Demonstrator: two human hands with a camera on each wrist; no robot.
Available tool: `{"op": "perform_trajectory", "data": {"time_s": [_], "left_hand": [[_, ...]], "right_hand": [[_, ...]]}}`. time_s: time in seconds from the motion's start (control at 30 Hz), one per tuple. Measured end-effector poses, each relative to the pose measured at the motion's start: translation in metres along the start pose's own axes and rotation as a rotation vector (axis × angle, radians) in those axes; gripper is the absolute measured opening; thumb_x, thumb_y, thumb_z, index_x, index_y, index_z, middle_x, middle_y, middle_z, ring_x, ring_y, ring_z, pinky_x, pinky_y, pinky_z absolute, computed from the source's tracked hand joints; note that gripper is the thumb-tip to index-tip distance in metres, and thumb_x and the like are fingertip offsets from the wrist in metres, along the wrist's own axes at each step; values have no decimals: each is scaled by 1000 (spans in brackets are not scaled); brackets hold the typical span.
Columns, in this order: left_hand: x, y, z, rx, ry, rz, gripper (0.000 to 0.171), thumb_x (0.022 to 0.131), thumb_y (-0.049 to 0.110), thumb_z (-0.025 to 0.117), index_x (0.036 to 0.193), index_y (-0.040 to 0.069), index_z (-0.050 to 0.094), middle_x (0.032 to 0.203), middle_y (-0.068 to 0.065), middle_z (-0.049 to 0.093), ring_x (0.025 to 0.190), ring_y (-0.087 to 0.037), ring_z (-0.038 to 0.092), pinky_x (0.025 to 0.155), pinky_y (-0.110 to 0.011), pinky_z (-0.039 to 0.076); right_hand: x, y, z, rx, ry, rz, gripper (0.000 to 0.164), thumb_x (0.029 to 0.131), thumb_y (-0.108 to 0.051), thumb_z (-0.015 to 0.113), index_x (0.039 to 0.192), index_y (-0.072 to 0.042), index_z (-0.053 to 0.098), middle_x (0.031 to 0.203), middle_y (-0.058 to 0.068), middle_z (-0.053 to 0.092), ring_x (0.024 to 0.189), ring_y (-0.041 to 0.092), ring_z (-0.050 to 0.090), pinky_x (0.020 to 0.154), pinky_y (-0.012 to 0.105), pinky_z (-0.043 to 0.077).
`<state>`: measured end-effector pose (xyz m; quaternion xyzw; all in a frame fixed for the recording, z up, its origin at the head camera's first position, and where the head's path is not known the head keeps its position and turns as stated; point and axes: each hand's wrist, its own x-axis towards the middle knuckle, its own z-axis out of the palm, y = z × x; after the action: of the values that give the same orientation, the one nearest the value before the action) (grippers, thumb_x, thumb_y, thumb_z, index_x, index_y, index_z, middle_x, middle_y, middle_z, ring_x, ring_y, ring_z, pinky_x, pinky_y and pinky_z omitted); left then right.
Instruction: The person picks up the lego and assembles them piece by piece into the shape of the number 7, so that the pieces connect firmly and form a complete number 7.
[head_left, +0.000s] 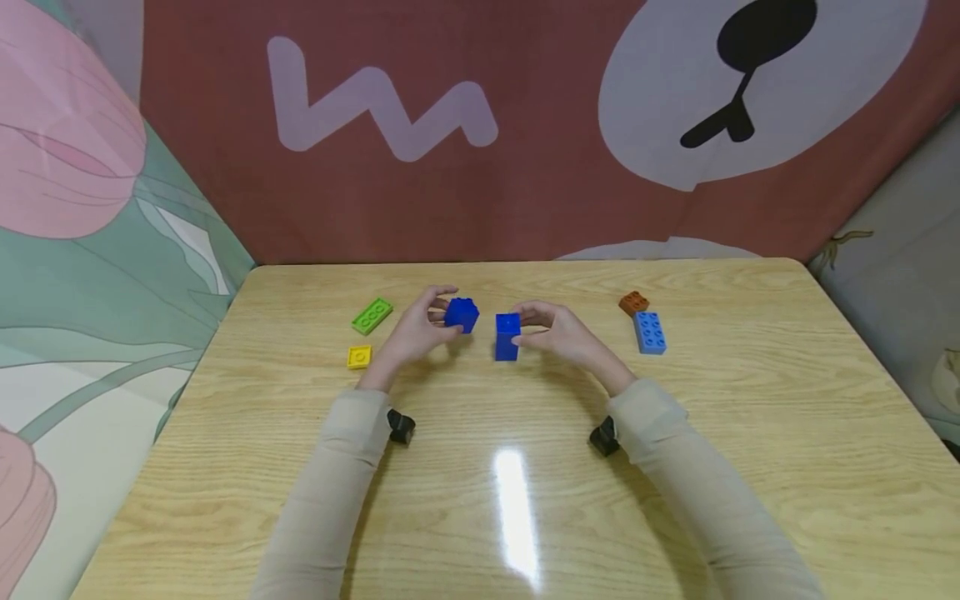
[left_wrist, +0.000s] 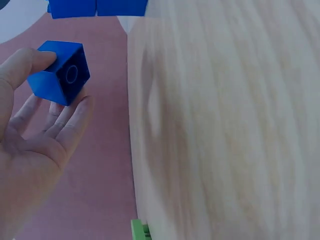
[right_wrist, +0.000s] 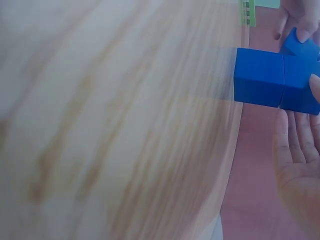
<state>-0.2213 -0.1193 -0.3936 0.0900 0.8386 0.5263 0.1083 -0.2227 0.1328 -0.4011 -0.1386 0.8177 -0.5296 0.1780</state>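
Note:
My left hand (head_left: 418, 329) holds a blue building brick (head_left: 462, 316) between thumb and fingers, tilted above the table. In the left wrist view this brick (left_wrist: 59, 72) turns its hollow underside, with a round tube inside, toward the camera. Just to the right stands an upright stack of two blue building bricks (head_left: 507, 343), studs on top. The thumb and fingers of my right hand (head_left: 557, 332) grip the upper brick of that stack. A seam between the two stacked bricks (right_wrist: 260, 77) shows in the right wrist view. A small gap separates the tilted brick from the stack.
Left of my hands lie a light green brick (head_left: 372, 317) and a small yellow brick (head_left: 359, 357). On the right, an orange-brown brick (head_left: 633, 303) lies against a lighter blue brick (head_left: 649, 333). The wooden table (head_left: 465, 500) ends at a red printed backdrop (head_left: 465, 208).

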Motion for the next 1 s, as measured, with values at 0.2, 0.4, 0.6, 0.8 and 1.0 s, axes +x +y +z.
{"op": "perform_trajectory", "data": {"time_s": [0.2, 0.4, 0.6, 0.8, 1.0], "left_hand": [[-3, 8, 3, -36, 10, 29, 52, 88, 6, 65, 137, 8, 46, 131, -19, 50, 124, -35, 53, 100, -43, 51], [-2, 15, 6, -30, 58, 60, 49, 88, 16, 69, 134, 13, 50, 130, -13, 56, 123, -29, 54, 107, -43, 44], [-4, 23, 9, -52, 69, 68, 51, 87, 21, 71, 134, 16, 52, 127, -12, 59, 120, -28, 56, 106, -43, 46], [-3, 29, 14, -75, 63, 71, 51, 87, 22, 70, 135, 19, 52, 127, -11, 58, 121, -28, 58, 102, -42, 50], [-2, 33, 18, -77, 51, 93, 51, 88, 20, 70, 136, 20, 52, 127, -11, 58, 122, -28, 57, 102, -40, 50]], "right_hand": [[1, 1, 1, 0, 18, -13, 43, 89, -13, 67, 129, -6, 53, 131, 17, 57, 125, 31, 52, 99, 45, 49], [3, 1, 2, -5, 26, -21, 44, 90, -12, 67, 130, -5, 51, 132, 17, 56, 126, 31, 51, 104, 46, 47], [3, 0, 3, 1, 17, -45, 48, 90, -13, 66, 134, -3, 49, 136, 18, 53, 129, 34, 48, 107, 47, 44], [-2, -7, 0, 38, 55, -100, 52, 94, -21, 62, 139, -3, 45, 142, 18, 49, 134, 34, 44, 112, 48, 39], [-5, -19, -1, 51, 135, -165, 45, 95, -19, 60, 135, -2, 49, 139, 20, 51, 132, 36, 46, 113, 45, 38]]}}
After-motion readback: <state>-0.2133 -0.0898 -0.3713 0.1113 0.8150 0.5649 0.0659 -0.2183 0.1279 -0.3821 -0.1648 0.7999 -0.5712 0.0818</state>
